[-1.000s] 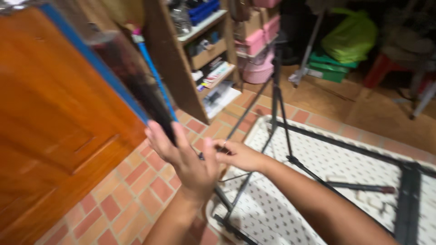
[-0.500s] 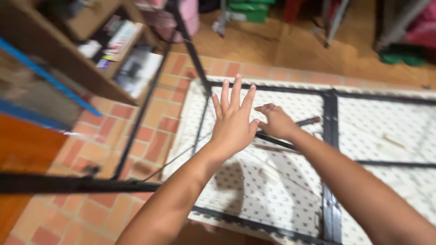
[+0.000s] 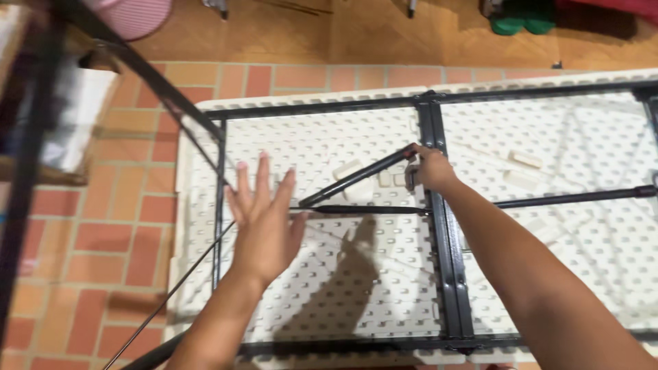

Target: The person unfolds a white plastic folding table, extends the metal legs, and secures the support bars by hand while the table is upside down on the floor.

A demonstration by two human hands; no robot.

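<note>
Head view shows the right hand [image 3: 430,169] now closed on the upper end of the black brace rod [image 3: 356,177] at the centre crossbar [image 3: 445,260] of the upturned white folding table [image 3: 329,274], whereas the left hand [image 3: 264,219], fingers spread and empty, has drifted lower-left above it.

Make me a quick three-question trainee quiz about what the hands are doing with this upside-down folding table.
1. True or false: the left hand is closed around a metal rod.
2. Which part does the right hand grasp? A) the slanted black brace at its upper end, B) the pink tub, C) a floor tile.
3. Fill in: the white table underside lies on a floor of orange ____.

Key:
1. False; its fingers are spread open above the table, holding nothing.
2. A; the hand closes on the brace where it meets the central black crossbar.
3. Tiles.
</note>
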